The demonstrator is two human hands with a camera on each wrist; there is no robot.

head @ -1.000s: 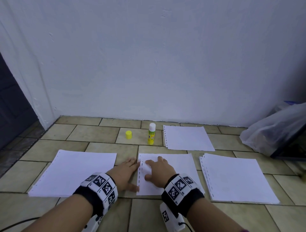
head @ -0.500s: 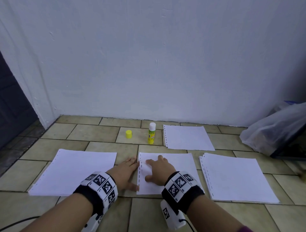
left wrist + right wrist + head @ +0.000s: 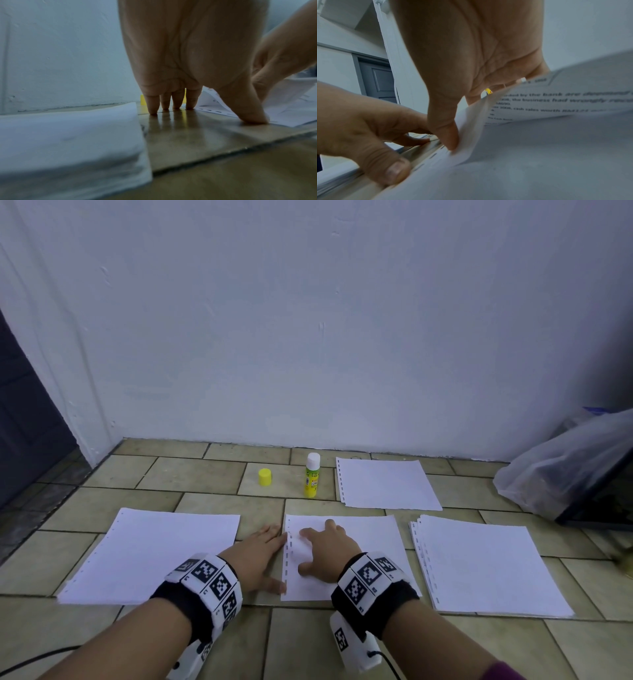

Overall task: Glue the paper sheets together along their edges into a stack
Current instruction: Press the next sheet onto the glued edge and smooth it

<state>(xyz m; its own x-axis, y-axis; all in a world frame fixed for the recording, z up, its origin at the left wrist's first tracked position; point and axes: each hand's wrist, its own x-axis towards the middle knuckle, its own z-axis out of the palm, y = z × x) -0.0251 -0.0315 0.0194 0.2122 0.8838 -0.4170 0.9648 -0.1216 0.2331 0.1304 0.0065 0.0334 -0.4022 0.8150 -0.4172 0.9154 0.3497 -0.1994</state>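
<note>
Two white sheets (image 3: 363, 542) lie on the tiled floor in front of me, their punched edge to the left. My right hand (image 3: 325, 553) presses on them near that edge. In the right wrist view its thumb (image 3: 447, 135) holds the edge down, and the top sheet (image 3: 539, 102) bows up under the palm, showing printed text. My left hand (image 3: 263, 556) lies flat on the floor beside the edge, fingers (image 3: 165, 100) straight and thumb (image 3: 248, 113) at the paper. The yellow glue stick (image 3: 312, 475) stands uncapped farther back, its yellow cap (image 3: 265, 477) to its left.
A single sheet (image 3: 154, 553) lies to the left and a thicker pile (image 3: 486, 570) to the right. Another sheet (image 3: 387, 484) lies by the wall (image 3: 308, 337). A clear plastic bag (image 3: 565, 463) sits at the far right. A dark door (image 3: 20, 422) is at the left.
</note>
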